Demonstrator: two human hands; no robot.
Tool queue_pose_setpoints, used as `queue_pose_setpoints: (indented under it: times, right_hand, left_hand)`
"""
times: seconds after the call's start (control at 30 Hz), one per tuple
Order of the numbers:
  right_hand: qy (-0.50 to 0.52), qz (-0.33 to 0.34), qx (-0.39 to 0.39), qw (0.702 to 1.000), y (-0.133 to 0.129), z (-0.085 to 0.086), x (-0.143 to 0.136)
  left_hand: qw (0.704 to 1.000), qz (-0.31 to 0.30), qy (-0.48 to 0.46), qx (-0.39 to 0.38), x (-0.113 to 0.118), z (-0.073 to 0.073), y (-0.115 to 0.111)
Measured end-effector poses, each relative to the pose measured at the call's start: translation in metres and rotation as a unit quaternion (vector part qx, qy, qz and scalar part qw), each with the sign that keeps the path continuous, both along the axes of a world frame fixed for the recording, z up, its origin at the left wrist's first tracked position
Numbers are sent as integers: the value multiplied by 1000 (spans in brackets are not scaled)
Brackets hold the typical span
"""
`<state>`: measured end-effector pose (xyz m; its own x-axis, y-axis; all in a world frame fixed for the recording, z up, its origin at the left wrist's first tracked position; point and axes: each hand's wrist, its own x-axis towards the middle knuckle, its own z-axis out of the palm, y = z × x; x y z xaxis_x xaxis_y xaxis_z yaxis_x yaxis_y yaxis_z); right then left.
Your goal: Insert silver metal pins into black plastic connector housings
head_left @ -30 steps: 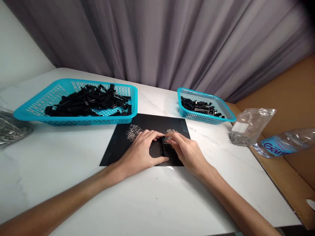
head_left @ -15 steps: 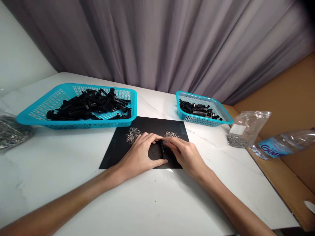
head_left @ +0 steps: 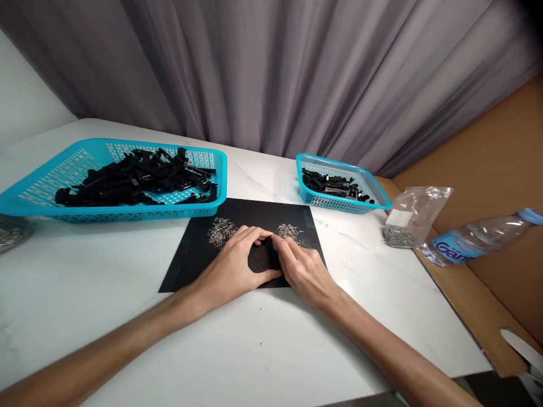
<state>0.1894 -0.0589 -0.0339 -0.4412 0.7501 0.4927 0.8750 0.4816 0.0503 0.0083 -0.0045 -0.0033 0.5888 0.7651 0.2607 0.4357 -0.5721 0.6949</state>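
Observation:
My left hand (head_left: 237, 260) grips a narrow black plastic part (head_left: 272, 254) by its two ends, thumb at the near end and fingers at the far end. Against the part's right side, my right hand (head_left: 301, 268) presses with its fingers drawn together; whether a small piece is between them is hidden. Both hands are over a black mat (head_left: 182, 265). One pile of small metal pieces (head_left: 220, 232) lies on the mat beyond my left hand, and another metal pile (head_left: 289, 231) lies beyond my right hand.
A large blue basket (head_left: 186, 211) of black parts stands at the left, a smaller blue basket (head_left: 335, 203) at the back right. Farther right are a clear bag (head_left: 401, 229) of metal pieces and a plastic bottle (head_left: 475, 240). Another bag (head_left: 12, 232) shows at the left edge.
The view has shifted, moving the scene slightly left. My right fingers have moved nearer along the black part and now cover more of its right side. My left hand keeps its grip.

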Motion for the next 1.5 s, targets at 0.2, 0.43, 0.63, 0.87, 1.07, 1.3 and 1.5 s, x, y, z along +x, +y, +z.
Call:
queue_pose_setpoints:
  times: [0.2, 0.43, 0.63, 0.87, 1.07, 1.3, 1.5]
  right_hand:
    - [57, -81, 26, 995, 4, -4, 15]
    - [215, -35, -52, 974, -5, 10, 15]
    - [303, 3, -81, 950, -11, 16, 6]
    - [322, 13, -87, 943, -16, 14, -1]
    - [344, 22, -112, 932, -17, 14, -4]
    - [373, 13, -112, 921, -17, 12, -5]
    - [364, 19, -113, 925, -20, 15, -6]
  left_hand:
    - [1000, 5, -4, -6, -4, -3, 0]
    - [998, 33, -45, -7, -9, -6, 0]
    - [966, 12, -240, -93, -8, -1, -7]
    - [963, 23, -264, -51, -7, -3, -10]
    - [968, 31, -245, -44, -7, -5, -10]
    - [964, 26, -256, -66, -5, -4, -11]
    - [955, 15, -283, -90, -2, -3, -11]
